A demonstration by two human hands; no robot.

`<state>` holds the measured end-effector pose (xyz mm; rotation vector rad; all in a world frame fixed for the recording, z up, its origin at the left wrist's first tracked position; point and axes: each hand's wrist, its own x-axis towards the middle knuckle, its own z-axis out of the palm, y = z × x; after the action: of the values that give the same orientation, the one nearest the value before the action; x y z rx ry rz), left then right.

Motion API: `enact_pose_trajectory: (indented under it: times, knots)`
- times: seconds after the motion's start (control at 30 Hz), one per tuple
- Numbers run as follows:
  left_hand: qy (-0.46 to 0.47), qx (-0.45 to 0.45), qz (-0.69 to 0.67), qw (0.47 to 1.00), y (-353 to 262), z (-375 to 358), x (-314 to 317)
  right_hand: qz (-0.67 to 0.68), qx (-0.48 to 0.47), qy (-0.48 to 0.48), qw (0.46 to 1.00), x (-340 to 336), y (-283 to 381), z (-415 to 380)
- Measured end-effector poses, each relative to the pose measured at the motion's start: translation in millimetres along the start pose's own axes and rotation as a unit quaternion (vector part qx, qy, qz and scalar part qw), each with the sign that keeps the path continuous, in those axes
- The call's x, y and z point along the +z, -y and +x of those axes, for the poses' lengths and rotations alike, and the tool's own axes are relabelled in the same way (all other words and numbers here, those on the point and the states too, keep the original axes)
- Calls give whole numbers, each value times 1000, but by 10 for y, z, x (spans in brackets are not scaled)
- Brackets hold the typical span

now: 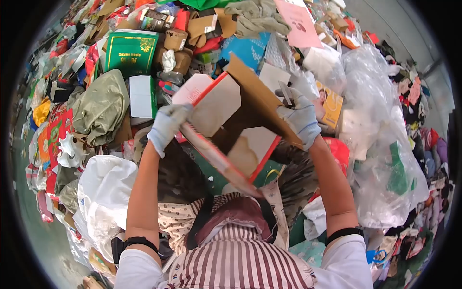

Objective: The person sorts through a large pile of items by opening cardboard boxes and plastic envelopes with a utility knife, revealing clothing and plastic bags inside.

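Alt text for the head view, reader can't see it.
Gloved left hand and right hand hold an open cardboard box; the right also grips a slim tool. Around lie mixed packaging and clear plastic.

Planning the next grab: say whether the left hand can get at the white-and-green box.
Probably yes, once it lets go: the left hand grips the open carton, but the white-and-green box lies close by, seemingly uncovered.
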<state>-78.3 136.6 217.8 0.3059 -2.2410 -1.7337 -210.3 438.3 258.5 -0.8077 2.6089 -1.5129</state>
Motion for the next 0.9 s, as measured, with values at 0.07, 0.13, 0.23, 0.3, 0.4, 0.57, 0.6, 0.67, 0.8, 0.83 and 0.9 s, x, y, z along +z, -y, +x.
enact_pose_trajectory:
  times: [0.07,0.13,0.23,0.3,0.4,0.57,0.6,0.67,0.8,0.83,0.9]
  knots:
    - [68,7,315,947,-30,129,4,-61,-25,27,997,-47,289,86]
    - [-12,-2,504,864,-115,127,193,-119,-54,52,990,-1,484,135]
    - [-115,3,463,879,-444,245,453,-238,-255,-21,937,101,816,128]
    - [-160,-72,320,931,-272,577,448,-240,-294,-13,925,101,962,93]
    - [-141,-133,338,921,-425,744,171,-245,-376,3,894,111,1051,48]
    - [-225,36,485,844,431,1187,12,-359,-488,19,795,147,1122,13]
    - [-239,0,499,833,385,1113,-69,-323,-517,32,792,307,1199,85]
    - [-253,-35,502,826,485,1043,-357,-251,-426,8,869,281,1254,114]
    - [-194,-11,481,855,872,811,-979,-150,-200,-104,963,110,1132,428]
    - [-184,0,469,864,886,777,-1105,-117,-220,-147,957,81,896,668]
    - [-163,17,423,891,1003,1020,-1306,196,-37,-28,980,-46,770,785]
